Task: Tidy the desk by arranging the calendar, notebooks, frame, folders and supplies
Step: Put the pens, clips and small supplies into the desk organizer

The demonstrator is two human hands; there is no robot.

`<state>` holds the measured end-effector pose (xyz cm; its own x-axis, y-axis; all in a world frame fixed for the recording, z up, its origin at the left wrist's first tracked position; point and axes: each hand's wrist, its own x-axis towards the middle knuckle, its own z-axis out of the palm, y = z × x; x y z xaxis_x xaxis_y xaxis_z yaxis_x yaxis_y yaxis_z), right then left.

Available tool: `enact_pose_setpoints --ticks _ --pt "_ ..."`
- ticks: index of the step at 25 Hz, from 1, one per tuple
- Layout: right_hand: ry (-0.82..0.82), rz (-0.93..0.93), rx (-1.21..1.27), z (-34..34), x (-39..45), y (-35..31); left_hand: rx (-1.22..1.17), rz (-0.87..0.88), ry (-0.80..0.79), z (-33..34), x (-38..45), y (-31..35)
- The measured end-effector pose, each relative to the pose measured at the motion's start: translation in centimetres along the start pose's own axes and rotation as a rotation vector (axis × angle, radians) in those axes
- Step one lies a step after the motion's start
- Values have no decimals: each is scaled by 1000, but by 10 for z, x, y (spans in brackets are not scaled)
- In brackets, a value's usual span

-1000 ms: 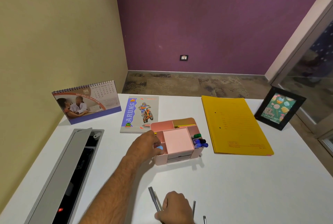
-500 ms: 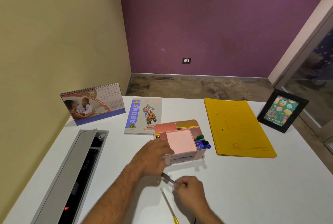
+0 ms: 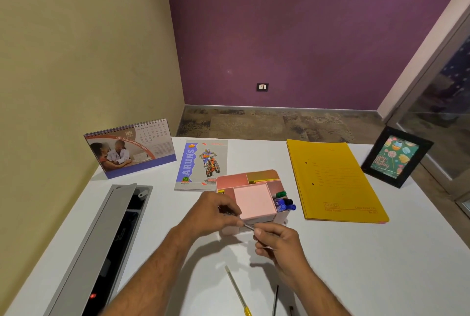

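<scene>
Both hands met just in front of the organiser (image 3: 250, 198): the right hand (image 3: 278, 245) pinched the near end of a slim grey pen (image 3: 248, 225) between thumb and forefinger, while the left hand (image 3: 212, 215) closed its fingers round the far end, beside the organiser's left compartment. The step looked like a handover, with the pen bound for that compartment. To do it well, the right hand should let go only once the left had a firm hold, and the pen should then go in upright, tip down, clear of the markers (image 3: 284, 203) already filling the right side. Two more pens (image 3: 237, 290) lay loose on the surface (image 3: 381, 264) near the person, not yet stowed. Further out, the calendar (image 3: 131, 149) read "JUN" and "HAVE REGULAR HEALTH CHECK", the notebook (image 3: 201, 164) read "ARUNS", "NEW" and "65", and the yellow folder (image 3: 333, 180) carried small print too blurred to read. The frame (image 3: 395, 158) stood at the far right; its lettering was unclear.
</scene>
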<state>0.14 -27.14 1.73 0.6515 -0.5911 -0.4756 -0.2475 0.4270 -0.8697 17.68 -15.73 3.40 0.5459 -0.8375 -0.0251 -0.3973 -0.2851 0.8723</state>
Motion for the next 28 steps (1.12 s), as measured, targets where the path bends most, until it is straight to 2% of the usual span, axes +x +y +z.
enact_pose_setpoints --ticks 2,4,6,8,10,12,16,20,23,28 --pt "-6 60 39 1 0 3 -61 -49 22 -8 2 6" --pt "12 119 -70 1 -2 16 -105 -48 133 -20 9 12" --pt "21 99 -497 0 -8 37 -101 -43 268 -33 20 15" --pt "-74 118 -975 1 -17 53 -36 -27 351 -43 30 15" --pt "-192 245 -1214 6 -18 60 39 5 426 -46 40 12" --pt "-288 338 -1350 17 -16 57 89 32 488 -44 49 8" --pt "-281 269 -1382 24 -8 76 237 25 528 -30 59 6" --pt "-253 260 -1409 27 -7 82 350 -124 446 -13 64 1" --pt "-155 178 -1279 24 -10 79 440 -163 331 -4 64 -9" --pt "-16 -162 -950 7 -5 74 484 -191 253 -3 62 -16"
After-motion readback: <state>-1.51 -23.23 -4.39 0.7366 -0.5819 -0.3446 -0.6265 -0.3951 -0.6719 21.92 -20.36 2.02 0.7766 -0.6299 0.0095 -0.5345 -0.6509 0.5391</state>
